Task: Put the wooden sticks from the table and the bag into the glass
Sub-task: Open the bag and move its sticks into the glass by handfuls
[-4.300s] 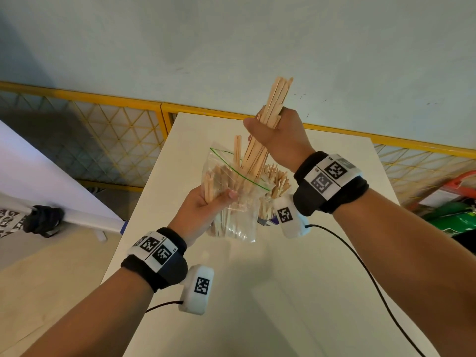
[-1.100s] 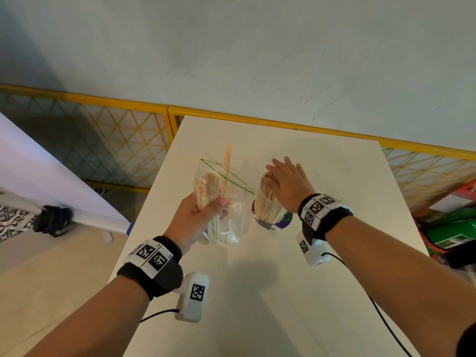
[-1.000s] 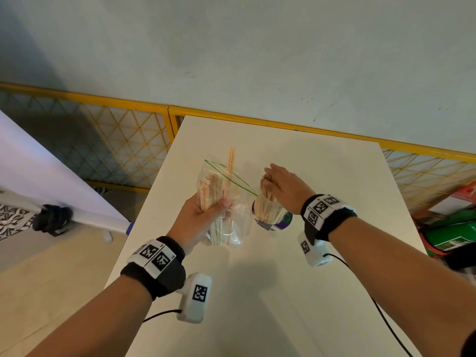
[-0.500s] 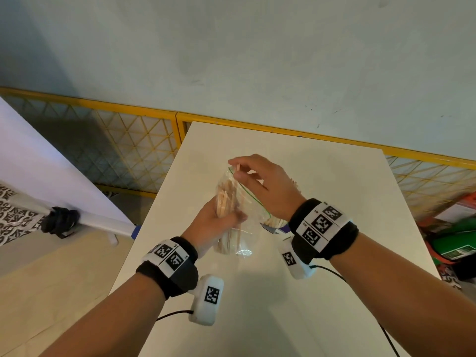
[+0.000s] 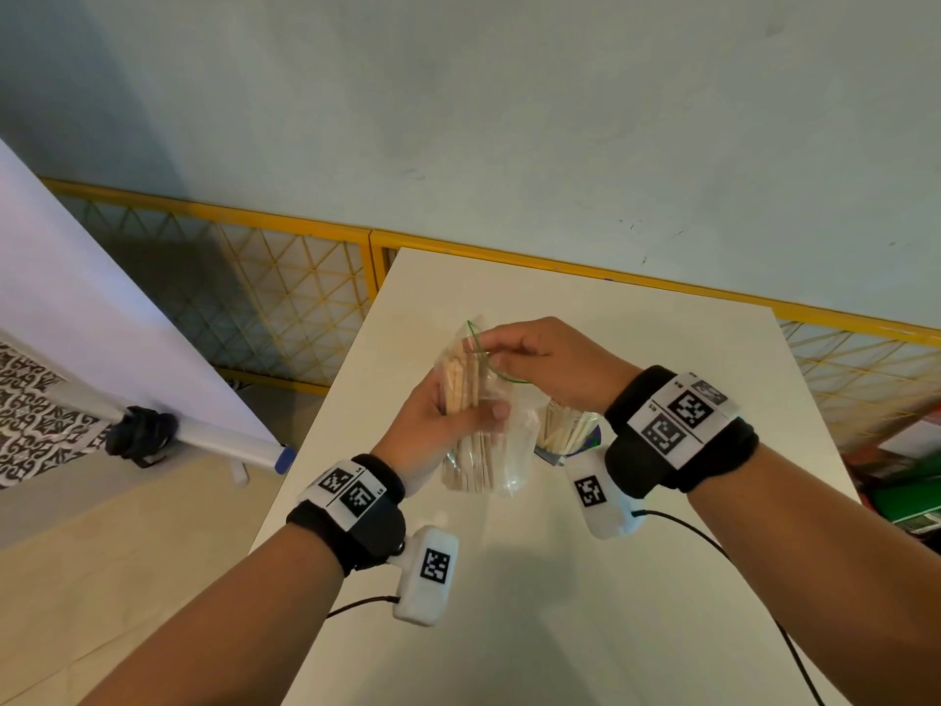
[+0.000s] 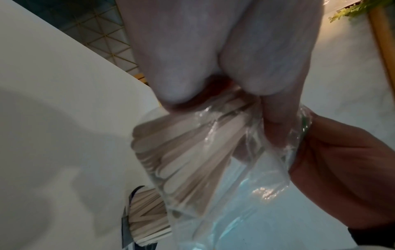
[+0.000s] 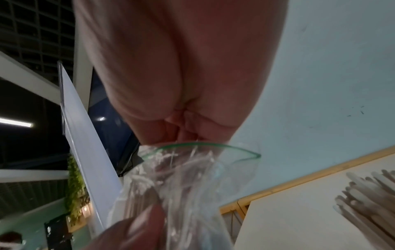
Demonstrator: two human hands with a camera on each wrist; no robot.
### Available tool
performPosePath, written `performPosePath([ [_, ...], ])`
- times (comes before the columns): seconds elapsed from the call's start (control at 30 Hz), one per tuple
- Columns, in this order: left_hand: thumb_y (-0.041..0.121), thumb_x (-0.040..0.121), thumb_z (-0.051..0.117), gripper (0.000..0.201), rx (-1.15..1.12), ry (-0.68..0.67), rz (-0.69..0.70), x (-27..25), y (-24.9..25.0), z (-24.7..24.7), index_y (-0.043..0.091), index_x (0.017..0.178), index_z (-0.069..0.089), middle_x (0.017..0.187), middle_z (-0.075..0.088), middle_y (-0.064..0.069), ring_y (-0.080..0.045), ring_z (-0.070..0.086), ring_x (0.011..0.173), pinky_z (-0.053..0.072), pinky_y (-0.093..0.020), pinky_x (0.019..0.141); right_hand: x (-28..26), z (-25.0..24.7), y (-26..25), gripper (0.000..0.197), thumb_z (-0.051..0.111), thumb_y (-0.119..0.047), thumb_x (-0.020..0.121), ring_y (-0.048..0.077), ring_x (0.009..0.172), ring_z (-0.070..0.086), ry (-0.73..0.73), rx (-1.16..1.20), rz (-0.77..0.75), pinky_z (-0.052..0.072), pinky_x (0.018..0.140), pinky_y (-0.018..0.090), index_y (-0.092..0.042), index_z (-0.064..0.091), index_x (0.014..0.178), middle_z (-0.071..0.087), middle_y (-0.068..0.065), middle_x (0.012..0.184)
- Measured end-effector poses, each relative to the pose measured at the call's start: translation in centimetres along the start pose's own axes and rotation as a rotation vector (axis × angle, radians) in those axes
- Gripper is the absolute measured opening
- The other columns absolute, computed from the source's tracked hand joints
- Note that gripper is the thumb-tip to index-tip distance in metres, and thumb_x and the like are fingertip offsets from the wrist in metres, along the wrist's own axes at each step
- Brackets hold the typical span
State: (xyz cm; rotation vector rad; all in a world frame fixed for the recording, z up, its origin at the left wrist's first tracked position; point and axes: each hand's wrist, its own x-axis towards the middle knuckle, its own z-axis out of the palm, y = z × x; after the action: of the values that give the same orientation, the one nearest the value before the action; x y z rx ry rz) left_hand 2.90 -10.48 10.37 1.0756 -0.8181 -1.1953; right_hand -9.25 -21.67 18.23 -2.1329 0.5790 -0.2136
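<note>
My left hand [image 5: 468, 405] grips a clear zip bag [image 5: 501, 461] upright above the table, thumb in front and fingers behind. Several flat wooden sticks [image 5: 461, 379] stand inside it. My right hand [image 5: 489, 349] is at the bag's green-lined mouth [image 7: 203, 144], fingers curled in and pinching the stick tops. In the left wrist view one of its fingers [image 6: 273, 132] shows through the plastic beside the sticks [image 6: 181, 152]. The glass [image 5: 565, 435], packed with sticks, stands on the table just right of the bag, partly hidden by my right wrist.
The white table [image 5: 662, 578] has its left edge close to the bag. A yellow mesh fence [image 5: 305, 277] runs behind it. A white rolled screen [image 5: 102, 323] leans at the left. Wrist-camera cables [image 5: 738, 568] trail over the table.
My right hand left the top of the glass, crossed left to the bag's mouth and curled its fingers in. The stick that poked out of the bag no longer shows above it.
</note>
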Motion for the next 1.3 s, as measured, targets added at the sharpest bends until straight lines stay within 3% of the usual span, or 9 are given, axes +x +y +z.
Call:
performPosePath([
  [0.2,-0.004,0.084,0.067,0.043,0.041,-0.024,-0.015,-0.7,0.5,0.1,0.015,0.122,0.062,0.098,0.075,0.003,-0.012,0.070,0.091,0.053,-0.028,0.079,-0.3,-1.0,0.1,0.038,0.064,-0.003,0.085,0.012,0.081,0.067,-0.095,-0.022,0.015,0.049,0.082,0.016,-0.022,0.067,0.117,0.072,-0.009,0.107],
  [0.27,0.000,0.081,0.074,0.055,0.075,-0.077,-0.029,-0.8,0.4,0.6,0.019,0.130,0.058,0.108,0.074,0.009,-0.011,0.068,0.103,0.051,-0.029,0.088,0.0,-0.4,-0.2,0.037,0.067,-0.002,0.082,-0.001,0.069,0.064,-0.066,-0.026,0.023,0.049,0.073,0.009,-0.019,0.069,0.115,0.070,-0.011,0.101],
  [0.43,0.004,0.071,0.084,0.064,0.150,-0.078,-0.063,-0.6,0.1,1.0,0.025,0.127,0.061,0.115,0.072,0.005,-0.015,0.067,0.110,0.052,-0.036,0.098,0.7,1.2,0.0,0.038,0.070,-0.007,0.081,0.009,0.078,0.064,0.041,0.060,0.065,0.051,0.081,0.021,-0.013,0.066,0.118,0.068,0.003,0.115],
  [0.5,0.004,0.071,0.084,0.062,0.193,-0.103,-0.057,-0.5,0.3,1.0,0.024,0.125,0.061,0.109,0.071,0.003,-0.015,0.067,0.102,0.054,-0.031,0.092,0.8,1.4,0.1,0.037,0.073,-0.015,0.079,0.011,0.078,0.063,0.049,0.083,0.107,0.052,0.082,0.028,-0.014,0.064,0.115,0.067,0.003,0.112],
  [0.7,0.002,0.078,0.077,0.018,0.373,-0.138,-0.135,-0.2,1.0,1.2,0.015,0.073,0.066,0.059,0.059,0.000,-0.008,0.056,0.053,0.051,-0.020,0.055,0.6,2.1,-0.3,0.034,0.070,-0.033,0.081,0.008,0.074,0.055,0.053,-0.006,0.150,0.043,0.070,0.024,-0.020,0.058,0.109,0.057,-0.006,0.099],
  [0.77,0.004,0.078,0.078,0.012,0.433,-0.142,-0.124,-0.2,1.1,1.3,0.004,0.076,0.066,0.060,0.061,-0.002,-0.009,0.058,0.053,0.053,-0.023,0.057,0.4,2.6,-0.5,0.028,0.069,-0.033,0.080,0.010,0.072,0.051,0.056,-0.076,0.136,0.041,0.067,0.026,-0.018,0.058,0.101,0.053,-0.001,0.098],
  [0.93,0.010,0.075,0.082,0.024,0.493,-0.116,-0.031,-0.5,0.6,1.7,0.027,0.079,0.066,0.063,0.066,0.013,-0.002,0.062,0.061,0.053,-0.022,0.063,0.4,3.1,-0.7,0.016,0.065,-0.028,0.083,0.014,0.072,0.047,0.035,-0.184,0.126,0.036,0.060,0.024,-0.018,0.053,0.086,0.052,-0.001,0.090],
  [1.07,0.017,0.074,0.084,0.026,0.366,0.033,0.003,-0.7,0.3,0.7,0.021,0.094,0.069,0.072,0.072,0.010,-0.005,0.067,0.069,0.054,-0.019,0.067,0.7,1.8,-0.3,0.009,0.066,-0.017,0.081,0.006,0.064,0.049,0.287,-0.020,0.109,0.041,0.062,0.024,-0.019,0.059,0.077,0.055,-0.009,0.075],
  [1.3,0.017,0.092,0.065,0.008,0.443,-0.019,0.017,-0.9,0.4,0.8,0.024,0.093,0.061,0.060,0.064,0.015,-0.003,0.058,0.056,0.046,-0.018,0.059,0.6,1.6,-0.2,0.024,0.075,-0.027,0.077,0.004,0.057,0.051,0.470,0.297,0.137,0.043,0.055,0.018,-0.015,0.066,0.095,0.055,-0.010,0.071],
])
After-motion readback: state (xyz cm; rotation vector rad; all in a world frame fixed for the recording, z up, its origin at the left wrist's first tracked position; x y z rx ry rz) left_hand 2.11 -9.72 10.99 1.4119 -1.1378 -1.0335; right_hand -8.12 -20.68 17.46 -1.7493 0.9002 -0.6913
